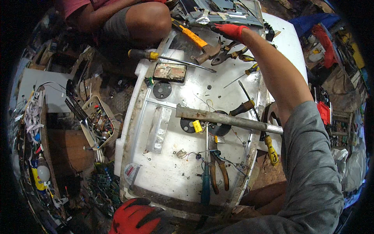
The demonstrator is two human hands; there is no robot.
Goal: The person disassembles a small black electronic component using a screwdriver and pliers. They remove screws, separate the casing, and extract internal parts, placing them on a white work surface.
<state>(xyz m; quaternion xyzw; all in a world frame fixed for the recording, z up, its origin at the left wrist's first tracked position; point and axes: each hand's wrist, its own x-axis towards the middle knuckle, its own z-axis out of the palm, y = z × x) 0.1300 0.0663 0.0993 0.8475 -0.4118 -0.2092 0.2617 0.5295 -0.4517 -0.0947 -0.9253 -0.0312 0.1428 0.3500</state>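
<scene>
R hand (pixel 230 32): red glove, approx 1 o'clock, arm in from lower R; fingers point L at the panel's near edge, can't tell if gripping or just resting.
L hand (pixel 137 219): red/blk glove, 7 o'clock, by near edge of white worktop (pixel 156 173); can't tell if fingers are open or closed.
Grey panel (pixel 241 19): 12–1 o'clock, far end of worktop, w/ pale tape bits.
Hammer (pixel 200 46): 12 o'clock, yellow-orange handle, just below panel.
Long screwdriver (pixel 146 55): 11 o'clock, yel/blk handle.
Ribbed bar (pixel 230 119): ctr to 3 o'clock.
Teal screwdriver (pixel 205 185): 6 o'clock, beside orange-handled pliers (pixel 223 175).
Co-worker (pixel 148 23): 11 o'clock, bare knee near worktop.
</scene>
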